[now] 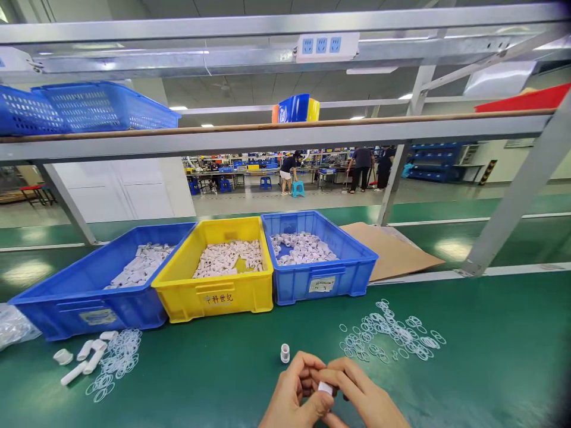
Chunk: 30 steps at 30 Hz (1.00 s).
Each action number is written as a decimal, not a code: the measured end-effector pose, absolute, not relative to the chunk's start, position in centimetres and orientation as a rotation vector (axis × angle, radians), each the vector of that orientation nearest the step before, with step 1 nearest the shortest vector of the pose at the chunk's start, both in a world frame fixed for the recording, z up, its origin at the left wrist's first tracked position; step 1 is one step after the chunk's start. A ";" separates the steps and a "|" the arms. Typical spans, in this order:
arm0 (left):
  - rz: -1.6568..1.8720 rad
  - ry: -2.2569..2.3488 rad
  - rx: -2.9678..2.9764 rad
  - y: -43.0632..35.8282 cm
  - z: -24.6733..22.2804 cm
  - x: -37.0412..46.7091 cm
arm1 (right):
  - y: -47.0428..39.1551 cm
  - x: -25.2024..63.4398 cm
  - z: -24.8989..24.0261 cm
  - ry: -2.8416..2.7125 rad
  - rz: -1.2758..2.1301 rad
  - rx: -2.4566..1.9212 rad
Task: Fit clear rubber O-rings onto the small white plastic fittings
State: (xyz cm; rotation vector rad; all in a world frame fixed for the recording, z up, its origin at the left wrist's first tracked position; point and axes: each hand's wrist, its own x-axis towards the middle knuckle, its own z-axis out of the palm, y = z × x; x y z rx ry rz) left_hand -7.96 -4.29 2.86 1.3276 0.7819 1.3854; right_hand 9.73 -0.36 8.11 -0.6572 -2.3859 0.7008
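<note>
Low in the view, my left hand (298, 393) is closed round a small white plastic fitting (325, 388), its thumb pressed along the near side. My right hand (357, 389) meets it from the right, fingers bent over the same fitting; most of the piece is hidden between the fingers. A single white collared fitting (285, 353) stands upright on the green table just beyond my left hand. Past my right hand lies a loose spread of thin pale rings (392, 330).
A blue bin (107, 303), a yellow bin (214, 297) and another blue bin (321, 279) hold many white fittings. More rings (118, 356) and several white tube pieces (89, 353) lie at left. Cardboard (392, 249) sits behind. A shelf beam (276, 137) crosses above. People stand far off.
</note>
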 end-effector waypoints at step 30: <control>1.282 1.292 1.693 -0.8 -5.0 -10.2 | 2.7 7.9 2.7 -2.500 0.461 -0.661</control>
